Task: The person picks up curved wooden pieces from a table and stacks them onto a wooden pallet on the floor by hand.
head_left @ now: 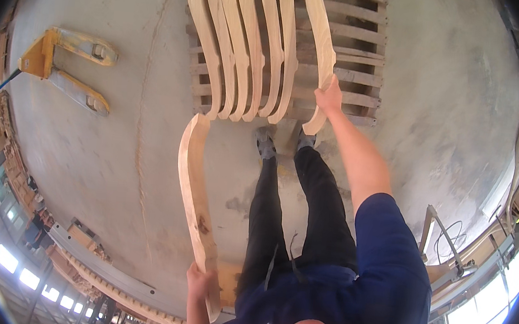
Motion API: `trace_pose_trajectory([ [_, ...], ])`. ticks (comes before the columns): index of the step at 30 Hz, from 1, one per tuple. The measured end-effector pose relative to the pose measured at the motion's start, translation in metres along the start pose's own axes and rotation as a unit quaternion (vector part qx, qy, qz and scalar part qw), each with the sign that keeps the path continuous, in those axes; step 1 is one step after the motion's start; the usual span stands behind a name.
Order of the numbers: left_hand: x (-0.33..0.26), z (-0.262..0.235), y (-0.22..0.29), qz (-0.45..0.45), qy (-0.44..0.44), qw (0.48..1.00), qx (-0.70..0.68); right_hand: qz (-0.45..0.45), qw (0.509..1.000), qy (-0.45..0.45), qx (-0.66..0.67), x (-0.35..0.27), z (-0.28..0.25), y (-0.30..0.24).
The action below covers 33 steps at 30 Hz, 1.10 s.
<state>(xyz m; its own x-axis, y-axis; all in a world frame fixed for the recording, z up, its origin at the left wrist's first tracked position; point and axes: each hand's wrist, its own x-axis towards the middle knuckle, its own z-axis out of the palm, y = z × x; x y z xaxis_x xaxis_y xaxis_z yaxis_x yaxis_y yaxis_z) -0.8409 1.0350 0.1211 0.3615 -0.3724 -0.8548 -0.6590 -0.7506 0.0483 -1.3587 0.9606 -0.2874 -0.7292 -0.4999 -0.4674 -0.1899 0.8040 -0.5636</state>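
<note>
My left hand [202,281] is closed round the lower part of a curved wooden chair leg [193,187], which reaches forward to just short of the pallet. Out in front, my right hand [329,97] grips a second curved wooden leg [323,37] near its close end; this one lies over the right half of the slatted wooden pallet [366,63]. Several matching curved pieces [246,42] rest side by side on the pallet's left half, separated by a gap from the one in my right hand. Their far ends run past the top of the picture.
A yellow pallet jack [48,54] stands on the concrete floor [118,136] at the left. Behind on the left runs a long grey beam or bench edge [105,269]. A metal frame [442,239] is at my right. Stacked timber lines the left wall.
</note>
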Motion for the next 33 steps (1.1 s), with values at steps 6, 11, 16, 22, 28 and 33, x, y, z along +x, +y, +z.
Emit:
trace_pose_trajectory([
  [6,0.015,0.025,0.033,-0.006,-0.021,0.999,0.039,0.032,0.998,-0.048,0.001,0.026,0.094,0.051],
  [11,0.014,0.038,0.059,0.017,-0.044,0.999,0.021,0.040,0.994,-0.086,-0.046,0.045,0.126,0.058],
  [16,0.019,0.050,0.087,0.079,-0.056,0.985,0.146,0.043,0.978,-0.190,-0.075,0.059,0.087,0.077],
  [22,0.047,0.107,0.173,0.196,-0.061,0.960,0.190,0.034,0.923,-0.348,0.161,-0.113,0.043,0.041],
  [28,0.060,0.213,0.261,0.334,-0.107,0.906,0.234,0.199,0.912,-0.156,0.322,-0.186,-0.032,-0.109],
  [33,0.064,0.239,0.298,0.432,-0.166,0.853,0.240,0.219,0.893,-0.156,0.361,-0.094,-0.084,-0.093],
])
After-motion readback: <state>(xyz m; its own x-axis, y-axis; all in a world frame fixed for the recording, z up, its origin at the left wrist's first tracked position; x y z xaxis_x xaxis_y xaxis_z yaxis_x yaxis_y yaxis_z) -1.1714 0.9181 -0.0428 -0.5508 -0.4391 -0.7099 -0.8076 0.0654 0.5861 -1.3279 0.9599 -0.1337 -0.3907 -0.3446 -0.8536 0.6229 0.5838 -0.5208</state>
